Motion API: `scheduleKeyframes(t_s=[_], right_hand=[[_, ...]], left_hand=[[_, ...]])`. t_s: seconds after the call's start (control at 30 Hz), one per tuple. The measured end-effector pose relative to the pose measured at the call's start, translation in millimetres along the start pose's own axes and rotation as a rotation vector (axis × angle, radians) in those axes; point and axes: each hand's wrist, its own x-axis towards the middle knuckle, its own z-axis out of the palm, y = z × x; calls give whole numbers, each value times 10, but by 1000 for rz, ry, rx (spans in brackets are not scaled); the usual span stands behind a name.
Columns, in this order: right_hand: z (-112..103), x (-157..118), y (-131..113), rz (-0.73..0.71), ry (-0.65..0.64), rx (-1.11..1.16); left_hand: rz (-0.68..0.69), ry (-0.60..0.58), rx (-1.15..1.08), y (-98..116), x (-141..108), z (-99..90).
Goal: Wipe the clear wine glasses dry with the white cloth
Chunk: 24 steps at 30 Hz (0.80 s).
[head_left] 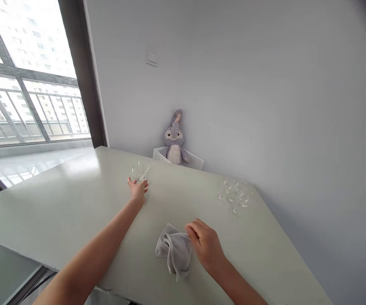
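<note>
My left hand [137, 189] is stretched out at the far left part of the pale table, fingers spread, right at the near side of some clear glassware [138, 170]. Whether the fingertips touch the glass is too small to tell. A crumpled grey cloth [177, 250] lies near the table's front middle. Just right of it is my right hand [202, 239], its fingers curled in at the cloth's upper right edge; what they hold, if anything, is hidden. Several clear glasses [234, 195] stand in a group at the right of the table.
Behind the table [183, 190], a purple plush rabbit [174, 144] sits in a white perforated basket [196, 162]. A grey wall [249, 106] borders the table's back and right. A window [30, 84] with a dark frame is at the left.
</note>
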Motion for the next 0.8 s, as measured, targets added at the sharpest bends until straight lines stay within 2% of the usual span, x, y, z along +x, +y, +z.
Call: scheduleKeyframes(t_s=[0.1, 0.27, 0.4, 0.47, 0.53, 0.6, 0.67, 0.73, 0.8], right_hand=[[128, 144, -63, -14, -100, -68], [218, 203, 68, -78, -461, 9], [120, 117, 134, -76, -534, 94], [-73, 65, 205, -62, -535, 201], [-357, 5, 341, -37, -537, 271], [-673, -56, 517, 14, -549, 221], [-931, -99, 654, 126, -454, 48], [-1038, -109, 664, 213, -273, -118], [-938, -99, 516, 189, -173, -155]], left_hand=[[-6, -35, 24, 21, 38, 16], [14, -43, 70, 13, 42, -37], [69, -55, 90, -23, -28, -54], [92, -73, 94, -37, -80, -45], [105, -93, 95, -43, -127, -28], [113, -108, 90, -40, -165, -9], [123, -122, 83, -29, -197, 12], [146, -147, 91, -14, -236, 30], [193, -199, 108, -6, -289, 45]])
